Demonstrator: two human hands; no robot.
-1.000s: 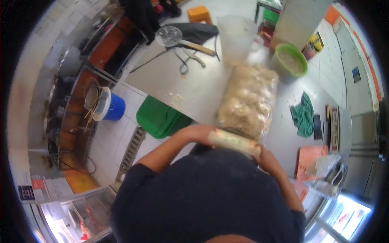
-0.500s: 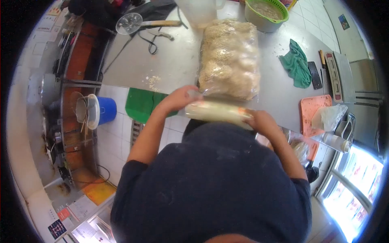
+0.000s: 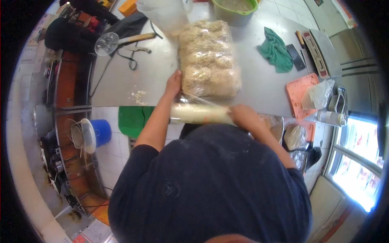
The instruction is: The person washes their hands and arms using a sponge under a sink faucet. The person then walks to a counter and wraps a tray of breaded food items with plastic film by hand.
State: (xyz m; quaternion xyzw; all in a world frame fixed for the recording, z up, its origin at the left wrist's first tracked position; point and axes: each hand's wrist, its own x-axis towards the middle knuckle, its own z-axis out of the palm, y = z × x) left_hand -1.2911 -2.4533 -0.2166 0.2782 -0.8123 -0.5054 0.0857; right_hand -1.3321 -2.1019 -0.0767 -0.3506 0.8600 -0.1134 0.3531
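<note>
A block of pale noodles (image 3: 208, 60) wrapped in clear film lies on the steel table. Between it and my body is a roll of plastic wrap (image 3: 198, 113), held crosswise at the table's front edge. My right hand (image 3: 244, 117) is closed round the roll's right end. A stretch of clear film (image 3: 198, 99) runs from the roll to the near side of the noodle block. At the block's near left corner, my left hand (image 3: 174, 84) has its fingers together on the film, against the block's side; the fingertips are partly hidden.
A strainer (image 3: 107, 43) with a wooden handle, a translucent container (image 3: 162, 16) and a green-rimmed tub (image 3: 235, 10) stand farther back. On the right are a green cloth (image 3: 276, 50), a phone (image 3: 296, 57), a scale (image 3: 316, 54) and an orange tray (image 3: 296, 101). Another person (image 3: 67, 36) is far left.
My left hand has moved from the roll's left end up to the noodle block's left side. Film now stretches between roll and block. My view has shifted, moving the table's things left.
</note>
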